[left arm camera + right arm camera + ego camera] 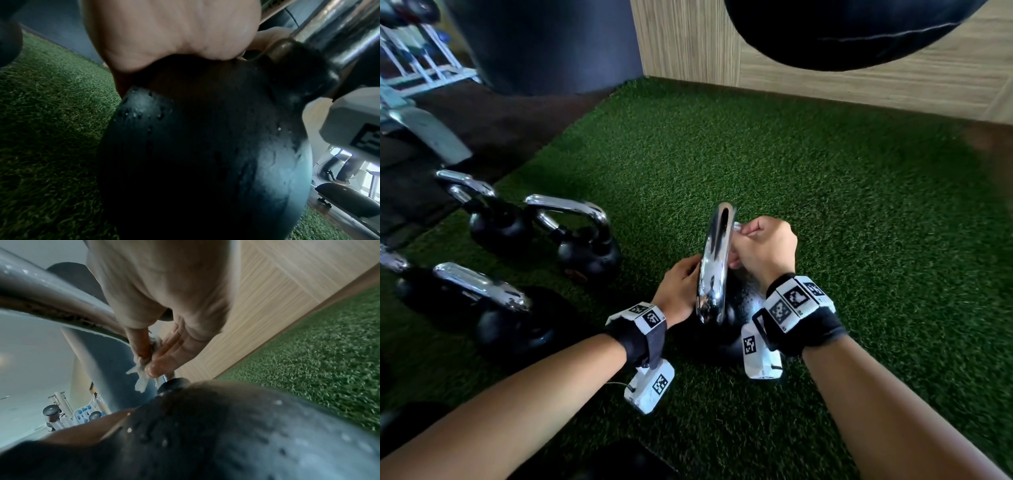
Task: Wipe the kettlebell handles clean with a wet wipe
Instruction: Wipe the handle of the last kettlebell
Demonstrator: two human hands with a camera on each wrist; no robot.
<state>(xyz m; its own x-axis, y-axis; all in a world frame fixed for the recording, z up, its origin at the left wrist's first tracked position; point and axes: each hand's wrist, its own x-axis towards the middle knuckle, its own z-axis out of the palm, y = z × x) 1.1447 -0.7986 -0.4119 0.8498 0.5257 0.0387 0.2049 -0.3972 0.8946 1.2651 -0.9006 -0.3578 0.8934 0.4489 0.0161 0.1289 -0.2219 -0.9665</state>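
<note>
Green turf carries the kettlebell; left hand apparently braces its body, right hand pinches the wet wipe on the chrome handle: best wrap fully, stroke down each leg.

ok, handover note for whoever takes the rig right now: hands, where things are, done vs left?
Left hand: on the near kettlebell, palm on the ball, steadying it; what its fingers do is hidden.
Right hand: pinching the wet wipe against the far leg of the chrome handle, near where it meets the ball.
Kettlebell stands upright on the green turf; water droplets on its ball.
Done: this handle is mid-wipe; how much is clean cannot be told.
Left: finish it, then the other kettlebells standing to the left.
</note>
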